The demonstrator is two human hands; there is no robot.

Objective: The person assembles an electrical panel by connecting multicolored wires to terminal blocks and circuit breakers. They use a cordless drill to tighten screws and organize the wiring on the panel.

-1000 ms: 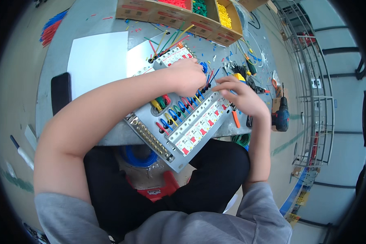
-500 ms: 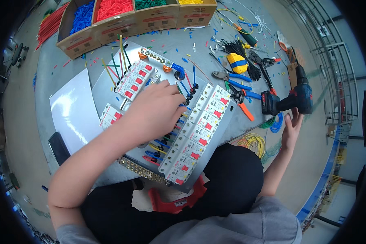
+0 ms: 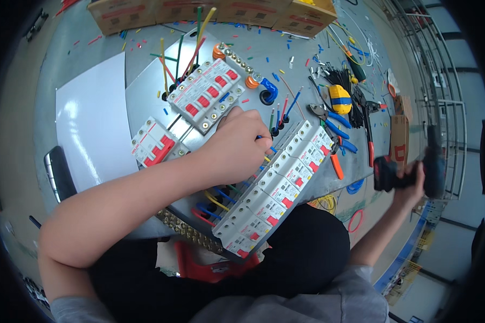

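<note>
My left hand is closed with curled fingers over the middle of a grey metal mounting plate; what its fingertips pinch, if anything, is hidden. Beside it runs a long row of white circuit breakers with red switches. Thin coloured wires come up through the plate along that row. Beyond the hand sits a shorter breaker block, with a separate breaker nearer the left. Off to the right, my right hand is wrapped round the handle of a cordless drill, blurred by motion.
Pliers with blue handles, a yellow-and-blue tape measure and black cable ties lie right of the plate. Cardboard bins line the far edge. A white sheet and a phone lie at left.
My right hand has closed round the drill and lifted it off the table edge to the right. The whole view has shifted; my left hand stays over the wires.
</note>
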